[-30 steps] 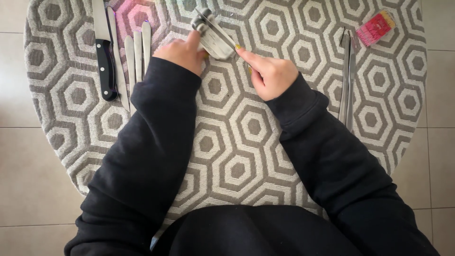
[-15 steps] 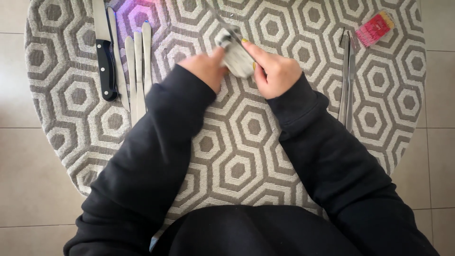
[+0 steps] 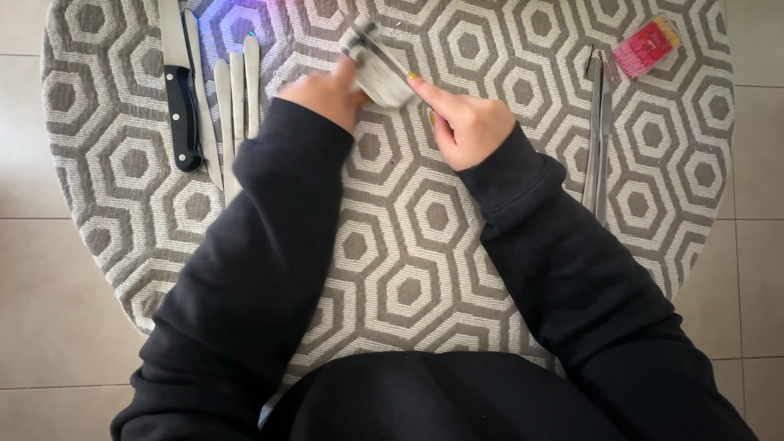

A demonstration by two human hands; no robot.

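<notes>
Both hands meet at the far middle of the round table. A folded grey cloth is pinched between them, and the tip of a metal utensil pokes out of its upper left end. My left hand is blurred and grips the cloth's left side. My right hand presses the cloth's right side with its forefinger and thumb, the other fingers curled. How much of the utensil lies inside the cloth is hidden.
The table wears a grey and white hexagon-patterned cloth. At the far left lie a black-handled kitchen knife and several table knives. Long metal utensils and a small red packet lie at the right. Beige floor tiles surround the table.
The cloth and utensil slid toward me half a second ago and are now back farther up and left. My left hand is moving, my right hand has shifted slightly.
</notes>
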